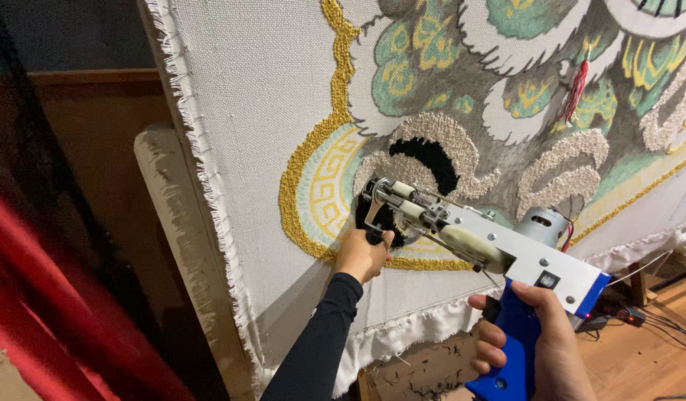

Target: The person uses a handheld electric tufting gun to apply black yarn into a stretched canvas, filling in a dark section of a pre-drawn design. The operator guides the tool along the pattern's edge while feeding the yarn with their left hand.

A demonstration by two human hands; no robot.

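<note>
A person's right hand (pixel 532 338) is clenched around the blue pistol handle of a tufting gun (pixel 491 249), fingers wrapped across the front of the handle at the lower right of the head view. The left hand (pixel 363 256), reaching up from a black sleeve (pixel 317 341), closes on the black front handle just below the gun's nose, thumb pointing up against it. The gun, white-bodied with a grey motor on top and a cream gear at its side, tilts up and to the left, its metal nose pressed against a stretched cloth (pixel 254 111) where a black tufted patch (pixel 380 215) meets the weave. The cloth stands nearly upright, its frayed left edge running down along a pale wooden frame (pixel 161 193). Around the nose lies a gold looped border (pixel 302 160) curving round a cream and green key pattern; above it, a second black arc (pixel 430 160) sits among beige tufts. A red yarn tassel (pixel 575 90) hangs on the cloth at upper right. Red fabric (pixel 53 297) fills the lower left, and cables (pixel 666 323) trail across the wooden floor (pixel 640 360).
</note>
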